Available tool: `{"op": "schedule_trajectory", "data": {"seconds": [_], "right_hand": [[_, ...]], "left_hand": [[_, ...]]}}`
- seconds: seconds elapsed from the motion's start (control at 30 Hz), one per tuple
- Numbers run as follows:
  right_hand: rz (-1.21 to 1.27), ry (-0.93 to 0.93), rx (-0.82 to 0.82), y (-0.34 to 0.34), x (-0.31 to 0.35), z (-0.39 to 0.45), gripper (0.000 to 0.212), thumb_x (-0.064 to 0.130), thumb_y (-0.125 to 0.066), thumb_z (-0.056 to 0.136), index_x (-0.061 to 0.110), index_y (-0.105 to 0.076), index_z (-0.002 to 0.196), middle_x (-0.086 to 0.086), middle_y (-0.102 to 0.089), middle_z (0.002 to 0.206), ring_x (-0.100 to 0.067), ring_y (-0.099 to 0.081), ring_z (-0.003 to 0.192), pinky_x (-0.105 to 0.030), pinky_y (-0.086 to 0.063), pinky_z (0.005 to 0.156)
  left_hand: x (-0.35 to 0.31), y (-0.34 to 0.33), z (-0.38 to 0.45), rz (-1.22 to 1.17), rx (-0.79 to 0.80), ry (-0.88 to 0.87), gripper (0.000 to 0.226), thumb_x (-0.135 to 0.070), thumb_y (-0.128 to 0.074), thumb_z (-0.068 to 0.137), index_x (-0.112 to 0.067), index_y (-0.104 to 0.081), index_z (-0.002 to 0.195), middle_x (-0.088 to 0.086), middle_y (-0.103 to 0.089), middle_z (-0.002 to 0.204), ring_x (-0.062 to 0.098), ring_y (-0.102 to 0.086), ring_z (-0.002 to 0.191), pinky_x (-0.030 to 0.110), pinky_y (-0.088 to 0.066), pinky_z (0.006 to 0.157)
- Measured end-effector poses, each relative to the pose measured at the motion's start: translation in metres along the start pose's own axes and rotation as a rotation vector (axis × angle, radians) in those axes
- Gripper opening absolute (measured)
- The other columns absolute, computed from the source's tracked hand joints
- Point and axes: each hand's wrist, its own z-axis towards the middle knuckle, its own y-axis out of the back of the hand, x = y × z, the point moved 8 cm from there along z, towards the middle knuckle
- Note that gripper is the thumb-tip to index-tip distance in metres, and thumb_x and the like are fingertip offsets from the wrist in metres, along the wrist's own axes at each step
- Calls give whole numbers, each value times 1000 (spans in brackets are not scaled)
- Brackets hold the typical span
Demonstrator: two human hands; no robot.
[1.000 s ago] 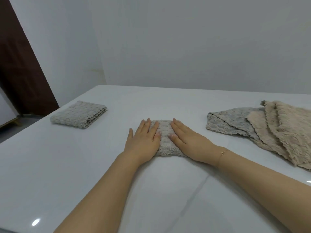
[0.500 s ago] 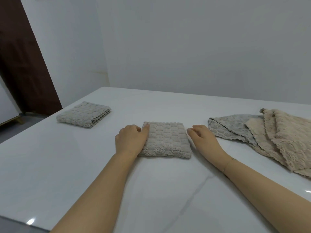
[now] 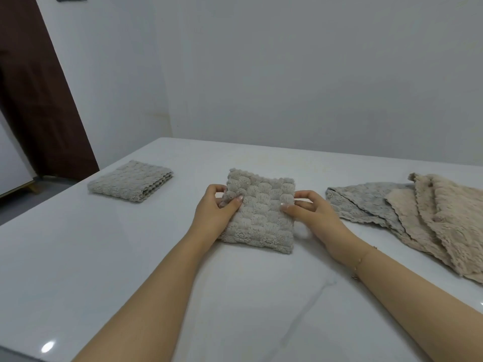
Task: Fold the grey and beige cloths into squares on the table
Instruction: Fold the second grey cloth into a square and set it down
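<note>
Cloths are spread over your white table, whose glossy top fills the lower part of the view under a plain pale wall. A dark brown door stands at the far left. On your right lies the unfolded pile: beige cloths overlapping one another and partly covering a flat grey cloth, whose corner points toward the middle. Well apart on your left sits a folded grey cloth, a neat square resting flat near the table's far left corner. Between these, right in front of you, is the folded grey square, its far edge lifted so that it tilts toward you while its near edge appears to rest on the table. Your left hand pinches its left edge, thumb on top and fingers curled behind. Your right hand pinches its right edge the same way. A thin bracelet circles your right wrist.
</note>
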Motion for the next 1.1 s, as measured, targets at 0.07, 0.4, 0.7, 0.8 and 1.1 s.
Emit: {"op": "schedule_trajectory", "data": {"seconds": [0.07,0.4,0.7,0.8,1.1], "right_hand": [[88,-44,-10,-2,0,6,45,10,-73,80,12,-50,118,-12,-72,105,-22,-69,89,-33,-56,83],[168,21,-193,0,-2,83,41,8,-71,83,15,-52,118,-10,-68,103,-20,-66,76,-24,-49,49],[171,95,-426,13,-14,174,31,9,-69,81,15,-57,109,-14,-67,106,-28,-67,94,-40,-57,82],[157,117,-512,19,-15,198,26,10,-68,81,16,-58,104,-12,-66,104,-24,-66,89,-34,-55,79],[43,130,-579,26,-20,260,23,15,-71,79,14,-60,100,-7,-66,99,-23,-66,88,-35,-54,83]], "left_hand": [[0,-1,7,-33,-18,-18,40,-29,-70,85,-23,-47,117,2,-68,96,14,-68,82,31,-56,70],[6,-6,76,-161,12,19,54,-28,-71,84,-28,-42,130,5,-68,103,17,-69,87,30,-55,69],[14,-24,147,-122,111,-14,72,-25,-68,87,-35,-25,143,1,-62,112,16,-66,91,27,-54,62],[14,-31,169,-95,110,-48,73,-24,-68,87,-35,-25,144,0,-55,114,10,-63,87,29,-58,59],[22,-35,234,-45,-9,-91,69,-13,-67,87,-25,-28,143,-2,-55,110,12,-65,81,22,-58,61]]}}
